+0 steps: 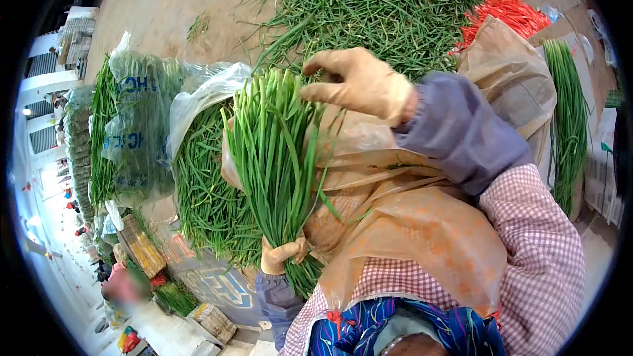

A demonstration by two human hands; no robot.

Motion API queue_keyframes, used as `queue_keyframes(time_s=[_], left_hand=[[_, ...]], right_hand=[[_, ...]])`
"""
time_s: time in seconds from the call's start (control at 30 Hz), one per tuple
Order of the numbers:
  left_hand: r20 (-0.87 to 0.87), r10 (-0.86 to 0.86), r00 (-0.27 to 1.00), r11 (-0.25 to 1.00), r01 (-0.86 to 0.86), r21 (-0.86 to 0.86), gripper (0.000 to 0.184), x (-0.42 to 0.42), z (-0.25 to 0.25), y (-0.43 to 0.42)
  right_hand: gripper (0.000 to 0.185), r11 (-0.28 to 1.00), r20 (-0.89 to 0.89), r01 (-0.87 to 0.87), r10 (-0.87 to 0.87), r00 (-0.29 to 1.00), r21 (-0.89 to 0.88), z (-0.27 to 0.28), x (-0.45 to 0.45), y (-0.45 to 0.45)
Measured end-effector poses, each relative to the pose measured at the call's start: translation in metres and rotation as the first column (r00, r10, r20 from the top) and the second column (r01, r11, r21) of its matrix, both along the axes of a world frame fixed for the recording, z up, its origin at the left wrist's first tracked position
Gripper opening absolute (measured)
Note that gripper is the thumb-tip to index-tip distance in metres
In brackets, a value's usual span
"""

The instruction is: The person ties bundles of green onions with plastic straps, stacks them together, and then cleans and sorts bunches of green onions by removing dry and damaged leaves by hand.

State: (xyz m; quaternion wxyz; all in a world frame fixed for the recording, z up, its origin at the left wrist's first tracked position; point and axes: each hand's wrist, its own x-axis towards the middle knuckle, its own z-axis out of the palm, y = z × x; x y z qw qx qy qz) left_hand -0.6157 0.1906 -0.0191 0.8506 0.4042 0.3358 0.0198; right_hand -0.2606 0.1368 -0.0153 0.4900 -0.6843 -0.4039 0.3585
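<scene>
My gloved left hand [285,255] is wrapped around the lower, leafy part of a bunch of garlic chives [273,151]. The bunch stands nearly upright in front of me, its pale cut stem ends at the top. Close beside those ends is my gloved right hand [359,84], thumb and fingers curved and apart, with nothing between them. Whether its fingertips touch the stems I cannot tell. Behind the bunch lies a heap of loose chives [211,178]. A translucent brown plastic apron [422,224] covers my lap.
A large pile of chives [382,13] spreads ahead. Red ties [504,16] lie at its right. Bagged chives [138,125] stand left, and another chive bundle [566,125] lies right. A blurred person [125,288] is at lower left, near some boxes [212,322].
</scene>
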Motion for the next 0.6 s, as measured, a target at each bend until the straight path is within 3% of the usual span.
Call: queue_keyframes(time_s=[0.13, 0.17, 0.23, 0.3, 0.33, 0.37, 0.4, 0.43, 0.5, 0.57, 0.6], left_hand=[[0.032, 0.050, 0.998, 0.998, -0.048, -0.045, 0.053, 0.001, 0.002, -0.003], [0.036, 0.035, 0.999, 0.998, -0.033, -0.056, 0.052, -0.001, 0.002, -0.002], [0.051, 0.002, 0.999, 0.997, 0.002, -0.082, 0.051, -0.003, -0.001, 0.000], [0.078, 0.012, 0.997, 0.997, -0.006, -0.075, 0.051, -0.005, -0.003, -0.001], [0.091, 0.018, 0.996, 0.997, -0.012, -0.070, 0.050, -0.005, -0.004, -0.001], [0.095, 0.015, 0.995, 0.997, -0.007, -0.077, 0.050, -0.004, -0.007, 0.000], [0.092, 0.013, 0.996, 0.996, -0.005, -0.086, 0.050, -0.005, -0.008, 0.000], [0.084, 0.007, 0.996, 0.995, 0.001, -0.097, 0.051, -0.007, -0.007, 0.000], [0.049, 0.018, 0.999, 0.999, -0.016, -0.049, 0.048, 0.002, -0.002, 0.000], [0.034, 0.040, 0.999, 0.999, -0.040, 0.010, 0.046, 0.010, 0.002, -0.004], [-0.054, 0.087, 0.995, 0.996, -0.086, 0.019, 0.046, 0.012, 0.008, -0.008]], right_hand=[[0.021, 0.964, 0.418, -0.151, 0.048, 0.907, 0.218, -0.032, 0.000, 0.018], [0.015, 0.978, 0.562, -0.163, 0.063, 0.825, 0.130, -0.031, 0.004, 0.016], [0.013, 0.989, 0.788, -0.054, -0.075, 0.611, 0.136, -0.050, 0.021, 0.015], [0.016, 0.955, 0.709, 0.123, -0.285, 0.645, 0.272, -0.093, 0.066, 0.018], [0.019, 0.859, 0.527, 0.274, -0.487, 0.696, 0.432, -0.075, 0.070, 0.015], [0.022, 0.949, 0.413, 0.313, -0.302, 0.859, 0.042, -0.052, 0.079, 0.001], [0.023, 0.962, 0.134, 0.246, -0.260, 0.956, 0.116, -0.033, 0.067, -0.002], [0.023, 0.958, -0.157, 0.206, -0.176, 0.972, 0.200, -0.019, 0.051, -0.005], [0.028, 0.977, -0.274, -0.029, 0.087, 0.958, 0.211, 0.013, 0.015, -0.009], [0.035, 0.987, 0.057, -0.144, 0.140, 0.989, 0.076, 0.033, -0.014, -0.007], [0.037, 0.989, 0.187, -0.135, 0.122, 0.975, 0.058, 0.026, -0.022, 0.002]])
